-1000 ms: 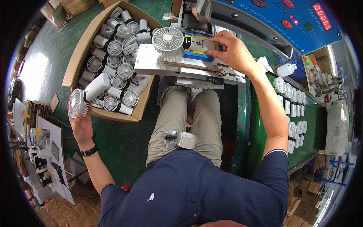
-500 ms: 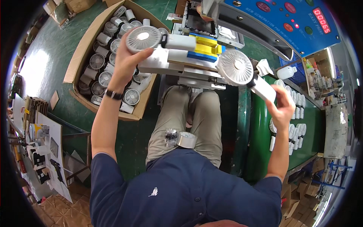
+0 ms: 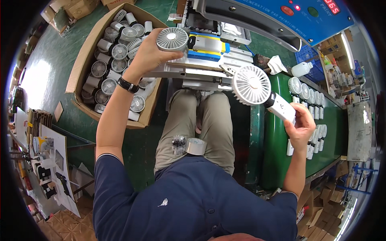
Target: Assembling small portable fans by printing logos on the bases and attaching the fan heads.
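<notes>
My left hand (image 3: pixel 148 57) grips the round head of a white handheld fan (image 3: pixel 172 39). This fan's handle lies in a yellow and blue holder (image 3: pixel 204 56) on the machine's bed. On the right, my right hand (image 3: pixel 300 127) holds a second white handheld fan (image 3: pixel 252 85) by the end of its handle. That fan's head points up and left, just in front of the bed's right part and apart from the holder.
An open carton (image 3: pixel 71 85) full of white fans stands at left. A blue-panelled printing machine (image 3: pixel 277 19) overhangs the bed. Fans stand in rows on the green conveyor (image 3: pixel 331 134) at right, near a white bottle (image 3: pixel 302 69). A tape roll (image 3: pixel 197 147) rests on my lap.
The left-hand fan's handle has come down into the holder, where before it was held above it. My right hand and its fan have shifted slightly down, with the fan's handle turned more toward view.
</notes>
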{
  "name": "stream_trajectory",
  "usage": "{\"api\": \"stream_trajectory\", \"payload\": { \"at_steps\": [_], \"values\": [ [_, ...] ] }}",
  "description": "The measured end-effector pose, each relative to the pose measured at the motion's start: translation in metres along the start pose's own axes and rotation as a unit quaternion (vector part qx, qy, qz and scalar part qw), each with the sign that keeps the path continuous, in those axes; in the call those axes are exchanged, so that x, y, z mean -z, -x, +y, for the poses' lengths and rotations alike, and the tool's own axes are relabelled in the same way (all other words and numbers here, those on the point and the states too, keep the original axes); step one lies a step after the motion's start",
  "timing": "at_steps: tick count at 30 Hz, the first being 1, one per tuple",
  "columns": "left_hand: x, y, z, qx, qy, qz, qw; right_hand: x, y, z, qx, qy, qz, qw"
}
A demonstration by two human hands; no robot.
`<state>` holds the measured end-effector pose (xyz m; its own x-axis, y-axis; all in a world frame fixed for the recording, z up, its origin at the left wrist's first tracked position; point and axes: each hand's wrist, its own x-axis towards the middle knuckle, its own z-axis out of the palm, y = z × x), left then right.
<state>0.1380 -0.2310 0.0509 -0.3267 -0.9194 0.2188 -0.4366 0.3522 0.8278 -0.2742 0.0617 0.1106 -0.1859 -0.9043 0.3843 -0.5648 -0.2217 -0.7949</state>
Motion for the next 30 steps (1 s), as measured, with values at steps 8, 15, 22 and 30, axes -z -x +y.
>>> {"api": "stream_trajectory", "payload": {
  "at_steps": [8, 15, 22, 30],
  "values": [
    [0.001, 0.032, 0.003, -0.164, -0.036, 0.189, 0.968, -0.061, -0.011, -0.010, 0.034, -0.103, -0.011, 0.994],
    [-0.022, 0.128, 0.038, 0.003, 0.599, 0.085, 0.797, -0.121, -0.040, -0.029, 0.145, -0.072, -0.055, 0.985],
    [-0.028, 0.144, 0.051, 0.002, 0.308, 0.165, 0.937, -0.168, -0.049, -0.044, 0.268, 0.046, -0.054, 0.961],
    [-0.029, 0.142, 0.047, 0.011, 0.105, 0.216, 0.971, -0.185, -0.044, -0.051, 0.304, 0.092, -0.041, 0.947]
  ]
}}
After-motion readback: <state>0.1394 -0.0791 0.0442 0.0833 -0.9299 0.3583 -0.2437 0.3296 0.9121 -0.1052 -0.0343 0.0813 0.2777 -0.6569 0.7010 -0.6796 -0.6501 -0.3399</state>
